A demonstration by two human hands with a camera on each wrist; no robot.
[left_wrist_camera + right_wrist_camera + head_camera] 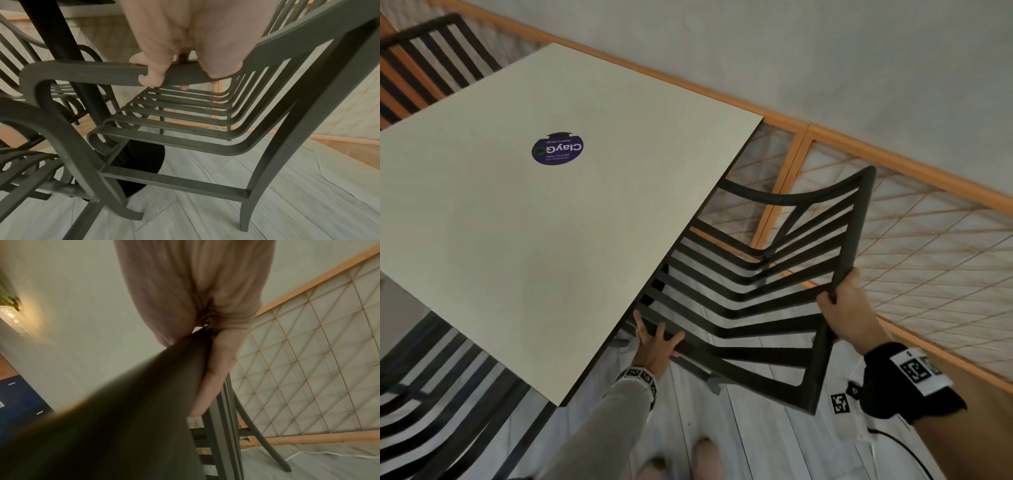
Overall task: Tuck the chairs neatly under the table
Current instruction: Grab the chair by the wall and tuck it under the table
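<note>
Black slatted chair (767, 291) gripped by left hand (655, 346) and right hand (849, 308).

Chair (750, 291) seat front hidden under table (517, 222).

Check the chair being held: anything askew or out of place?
The dark slatted metal chair sits skewed to the white square table edge, seat only partly under. Left hand grips its armrest, right hand its backrest.
</note>
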